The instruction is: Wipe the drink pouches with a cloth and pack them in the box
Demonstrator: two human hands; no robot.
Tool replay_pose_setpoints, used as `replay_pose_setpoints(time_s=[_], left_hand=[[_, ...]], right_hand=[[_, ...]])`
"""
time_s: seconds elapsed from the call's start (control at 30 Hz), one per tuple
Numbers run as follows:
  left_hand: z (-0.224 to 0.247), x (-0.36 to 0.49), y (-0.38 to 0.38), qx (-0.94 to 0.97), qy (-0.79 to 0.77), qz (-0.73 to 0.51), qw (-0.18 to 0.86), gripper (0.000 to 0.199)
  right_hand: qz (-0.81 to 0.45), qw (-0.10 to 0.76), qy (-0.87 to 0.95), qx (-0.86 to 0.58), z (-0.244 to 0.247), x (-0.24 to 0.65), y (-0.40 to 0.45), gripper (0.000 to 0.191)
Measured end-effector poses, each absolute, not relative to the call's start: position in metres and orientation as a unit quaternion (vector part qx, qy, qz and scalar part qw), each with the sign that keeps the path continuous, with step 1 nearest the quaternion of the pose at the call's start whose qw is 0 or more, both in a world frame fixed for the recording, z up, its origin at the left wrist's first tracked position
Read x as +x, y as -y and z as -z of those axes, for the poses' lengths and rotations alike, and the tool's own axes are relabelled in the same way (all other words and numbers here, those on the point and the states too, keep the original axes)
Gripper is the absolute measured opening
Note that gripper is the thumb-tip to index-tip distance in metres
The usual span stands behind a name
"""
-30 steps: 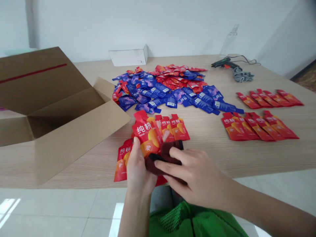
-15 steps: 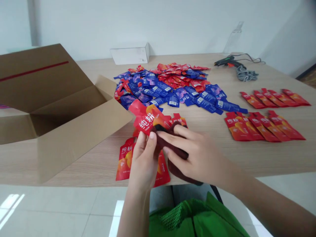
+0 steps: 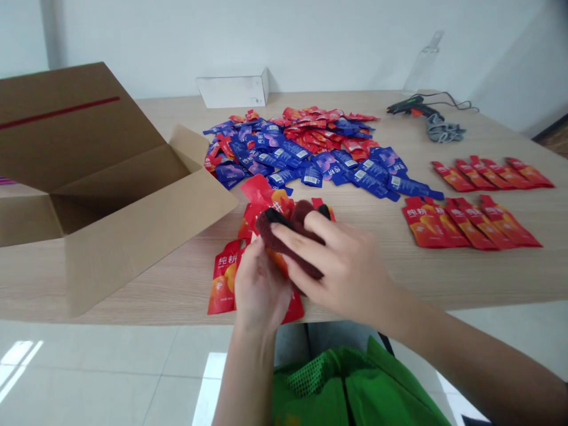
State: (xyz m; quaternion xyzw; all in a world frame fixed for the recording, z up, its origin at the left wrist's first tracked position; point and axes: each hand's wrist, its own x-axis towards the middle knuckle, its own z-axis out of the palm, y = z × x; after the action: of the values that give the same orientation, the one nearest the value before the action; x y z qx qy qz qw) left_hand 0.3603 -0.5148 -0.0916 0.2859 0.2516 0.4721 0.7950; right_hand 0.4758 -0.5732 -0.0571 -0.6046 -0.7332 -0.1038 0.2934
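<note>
Above the front edge of the table, my left hand (image 3: 261,290) is closed on a red pouch (image 3: 257,192) with an orange fruit print, its neck pointing up and away. My right hand (image 3: 341,260) grips a dark brown cloth (image 3: 284,239) with a black edge and presses it against the pouch face. The cloth covers much of the held pouch. Beneath my hands lie more red pouches (image 3: 222,284), partly hidden by my left hand and the cloth.
An open cardboard box (image 3: 146,231) stands at the left. Behind my hands spreads a heap of blue pouches (image 3: 331,168) and red pouches (image 3: 310,133). Two rows of red pouches (image 3: 470,222) lie at the right. Farther back are a glue gun (image 3: 412,107), a grey cloth (image 3: 444,130) and a white box (image 3: 233,90).
My right hand has moved the cloth up and left across the held pouch, now covering part of its printed lettering. My left hand keeps its hold; the view has shifted slightly.
</note>
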Motion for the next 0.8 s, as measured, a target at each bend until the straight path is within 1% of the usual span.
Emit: replay_pose_setpoints(time_s=[0.07,0.17,0.23,0.37,0.43,0.57,0.67,0.73,0.8], left_hand=[[0.089,0.355,0.513,0.268,-0.253,-0.468,0.804,0.033],[0.088,0.350,0.512,0.262,-0.246,-0.461,0.811,0.040],[0.089,0.350,0.514,0.257,-0.245,-0.452,0.818,0.042],[0.089,0.357,0.519,0.256,-0.262,-0.450,0.814,0.038],[0.088,0.360,0.521,0.266,-0.244,-0.456,0.814,0.039],[0.089,0.361,0.520,0.265,-0.222,-0.442,0.828,0.043],[0.095,0.356,0.518,0.263,-0.234,-0.407,0.843,0.047],[0.099,0.353,0.518,0.271,-0.236,-0.390,0.848,0.047],[0.101,0.352,0.519,0.281,-0.235,-0.398,0.841,0.043]], right_hand=[[0.093,0.248,0.760,-0.594,0.071,0.469,0.577,0.037],[-0.015,0.206,0.782,-0.588,0.075,0.472,0.591,0.034],[-0.050,0.229,0.769,-0.595,0.065,0.481,0.597,0.033],[0.021,0.315,0.708,-0.632,0.040,0.496,0.588,0.034],[0.051,0.313,0.700,-0.640,0.043,0.497,0.580,0.035],[0.075,0.256,0.711,-0.651,0.076,0.493,0.581,0.038],[0.009,0.254,0.711,-0.656,0.087,0.498,0.598,0.036],[-0.053,0.277,0.698,-0.658,0.078,0.508,0.608,0.035],[-0.085,0.292,0.686,-0.661,0.061,0.520,0.614,0.035]])
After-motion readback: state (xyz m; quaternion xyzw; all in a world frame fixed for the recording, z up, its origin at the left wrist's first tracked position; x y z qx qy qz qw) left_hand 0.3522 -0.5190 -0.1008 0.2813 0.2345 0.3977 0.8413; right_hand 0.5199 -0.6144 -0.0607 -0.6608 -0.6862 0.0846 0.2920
